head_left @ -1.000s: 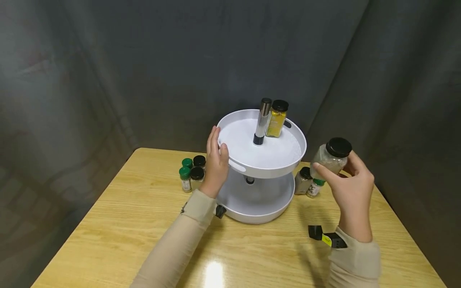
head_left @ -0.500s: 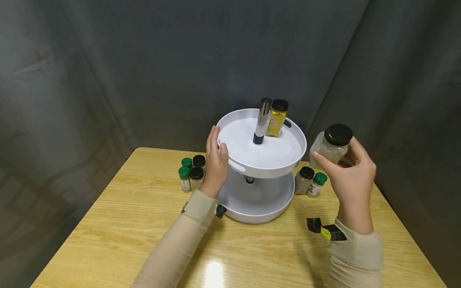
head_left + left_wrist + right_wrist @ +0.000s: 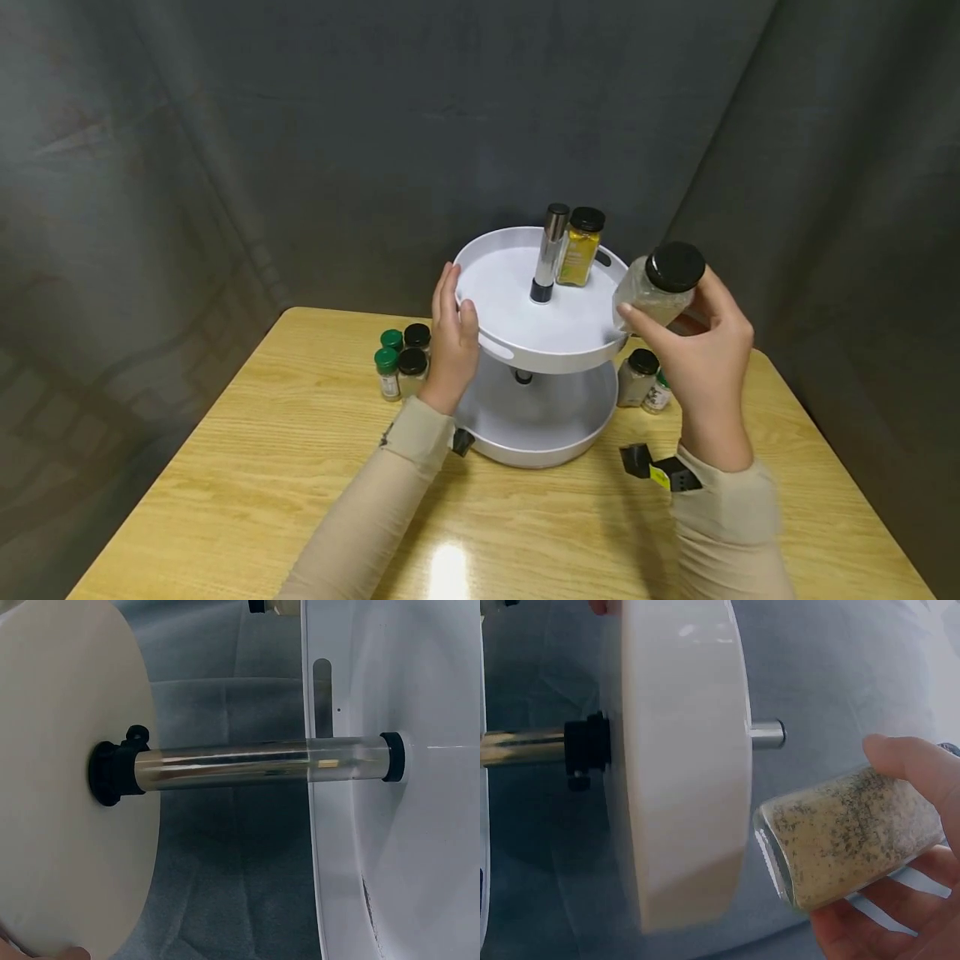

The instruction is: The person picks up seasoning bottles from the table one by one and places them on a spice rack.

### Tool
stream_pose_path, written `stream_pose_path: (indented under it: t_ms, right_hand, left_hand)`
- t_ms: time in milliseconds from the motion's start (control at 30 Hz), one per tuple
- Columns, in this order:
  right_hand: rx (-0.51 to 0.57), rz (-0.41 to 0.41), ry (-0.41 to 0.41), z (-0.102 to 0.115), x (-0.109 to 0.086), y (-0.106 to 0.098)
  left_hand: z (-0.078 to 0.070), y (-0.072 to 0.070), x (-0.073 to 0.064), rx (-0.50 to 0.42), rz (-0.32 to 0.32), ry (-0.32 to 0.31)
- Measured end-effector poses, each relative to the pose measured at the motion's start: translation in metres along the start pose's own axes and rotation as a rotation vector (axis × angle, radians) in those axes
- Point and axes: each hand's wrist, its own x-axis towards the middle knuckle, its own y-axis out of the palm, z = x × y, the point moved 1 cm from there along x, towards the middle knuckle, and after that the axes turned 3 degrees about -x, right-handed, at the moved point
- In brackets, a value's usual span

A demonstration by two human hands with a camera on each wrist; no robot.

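Note:
My right hand [image 3: 716, 358] holds a clear spice jar [image 3: 647, 297] with a black lid, its thumb on the near side. The jar tilts and overlaps the right rim of the upper tray in the head view. In the right wrist view pale, dark-flecked contents fill the jar [image 3: 851, 840], whose base points toward the tray's side wall. My left hand [image 3: 452, 354] rests against the left rim of the white two-tier turntable's upper tray [image 3: 502, 321], fingers straight. A yellow-filled jar [image 3: 577, 257] stands on that tray beside the centre post [image 3: 547, 258].
The turntable's lower tray [image 3: 540, 417] sits on the wooden table [image 3: 247, 467]. Several small jars [image 3: 386, 362] with green or black lids stand left of it. On its right are a black-lidded jar [image 3: 636, 383] and a green-lidded jar [image 3: 657, 396]. A dark curtain [image 3: 375, 150] hangs behind.
My right hand has raised the spice jar, then carried it left until it overlaps the upper tray's rim in the head view. My left hand keeps its place at the rim.

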Motion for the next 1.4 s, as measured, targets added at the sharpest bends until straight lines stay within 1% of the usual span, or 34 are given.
stream_pose_path:
  t_ms: [133,267,400,567,800,1000,1233,1400]
  right_hand:
    - [0.003,0.046,-0.040,0.001,0.002,0.010]
    - [0.026,0.068,-0.054,0.000,0.003,0.018]
    - [0.035,0.068,-0.013,-0.002,0.003,0.021]
    - [0.006,0.091,0.038,-0.004,0.000,0.023]
    - [-0.068,0.108,0.027,-0.006,-0.004,0.026]
    - [-0.115,0.138,0.055,-0.007,-0.006,0.026]
    - [-0.182,0.173,0.043,-0.007,-0.008,0.028]
    - [-0.211,0.179,0.014,-0.007,-0.011,0.029]
  left_hand:
    - [0.000,0.000,-0.001,-0.001,-0.006,0.005]
    - [0.000,0.000,-0.002,-0.001,-0.004,0.011]
    - [-0.002,0.003,-0.001,0.005,0.005,0.019]
    - [-0.004,0.004,-0.002,-0.002,0.000,0.023]
    - [-0.007,0.004,-0.003,0.000,-0.002,0.021]
    - [-0.009,0.002,-0.003,-0.008,0.001,0.025]
    - [-0.009,-0.001,-0.004,-0.007,-0.009,0.023]
    - [-0.009,-0.002,-0.006,-0.022,-0.004,0.022]
